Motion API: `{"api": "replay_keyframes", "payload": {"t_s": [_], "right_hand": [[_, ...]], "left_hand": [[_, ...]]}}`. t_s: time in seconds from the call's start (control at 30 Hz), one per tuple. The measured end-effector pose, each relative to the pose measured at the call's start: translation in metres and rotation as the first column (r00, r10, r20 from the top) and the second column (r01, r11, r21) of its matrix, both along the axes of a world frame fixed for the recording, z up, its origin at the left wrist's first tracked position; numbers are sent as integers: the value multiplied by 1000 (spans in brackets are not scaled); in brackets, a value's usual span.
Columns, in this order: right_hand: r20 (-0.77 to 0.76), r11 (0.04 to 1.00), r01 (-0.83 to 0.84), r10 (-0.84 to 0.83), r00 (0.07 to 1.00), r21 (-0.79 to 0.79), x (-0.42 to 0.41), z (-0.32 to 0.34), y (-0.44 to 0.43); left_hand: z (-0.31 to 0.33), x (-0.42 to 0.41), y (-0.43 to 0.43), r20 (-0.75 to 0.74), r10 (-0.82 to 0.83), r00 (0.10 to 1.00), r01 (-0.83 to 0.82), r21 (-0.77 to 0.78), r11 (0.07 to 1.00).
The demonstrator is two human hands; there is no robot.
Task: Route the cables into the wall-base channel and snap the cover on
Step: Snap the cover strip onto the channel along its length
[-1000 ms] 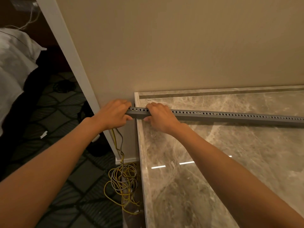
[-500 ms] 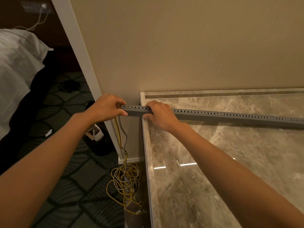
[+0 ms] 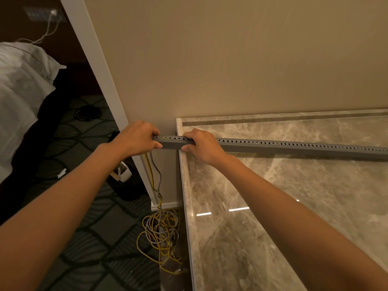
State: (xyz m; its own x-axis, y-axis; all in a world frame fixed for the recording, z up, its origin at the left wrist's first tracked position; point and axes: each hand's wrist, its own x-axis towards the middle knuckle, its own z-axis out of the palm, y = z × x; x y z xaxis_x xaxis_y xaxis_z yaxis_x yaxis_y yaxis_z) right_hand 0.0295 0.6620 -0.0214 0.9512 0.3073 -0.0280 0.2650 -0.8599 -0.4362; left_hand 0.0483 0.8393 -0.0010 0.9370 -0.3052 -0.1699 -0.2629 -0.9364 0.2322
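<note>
Both hands have slid a little left along the channel since a second ago, so its end now pokes further past the worktop edge. From the head camera, the left hand (image 3: 136, 139) pinches the overhanging end of the grey perforated channel (image 3: 273, 146), thumb under and fingers curled over the top. The right hand (image 3: 202, 144) clamps the same piece just beside it, thumb in front and fingers wrapped over the holes. Its long run lies across the marble worktop (image 3: 294, 206), near the wall (image 3: 231, 59) but not yet against it. Yellow and grey cables (image 3: 154, 177) hang from under the left hand down to a loose coil (image 3: 161, 234) on the floor. The two close grips probably steady the end while the cables are fed in or the cover is pressed home; which one cannot be told.
</note>
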Motion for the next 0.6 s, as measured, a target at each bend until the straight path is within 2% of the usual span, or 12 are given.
{"api": "replay_keyframes", "payload": {"t_s": [0.1, 0.23, 0.47, 0.6], "right_hand": [[19, 1000, -7, 7, 1000, -18, -7, 0, -21], [38, 993, 113, -112, 993, -16, -20, 1, -78], [128, 916, 399, -401, 907, 45, -47, -8, -190], [167, 858, 514, -509, 844, 19, -64, -20, -261]], "left_hand": [[5, -6, -22, 61, -69, 996, 61, 126, 990], [9, -14, -77, 137, -213, 967, 176, 243, 954], [-9, -41, -207, 255, -422, 870, 339, 313, 887], [-18, -50, -283, 293, -468, 833, 374, 325, 869]]}}
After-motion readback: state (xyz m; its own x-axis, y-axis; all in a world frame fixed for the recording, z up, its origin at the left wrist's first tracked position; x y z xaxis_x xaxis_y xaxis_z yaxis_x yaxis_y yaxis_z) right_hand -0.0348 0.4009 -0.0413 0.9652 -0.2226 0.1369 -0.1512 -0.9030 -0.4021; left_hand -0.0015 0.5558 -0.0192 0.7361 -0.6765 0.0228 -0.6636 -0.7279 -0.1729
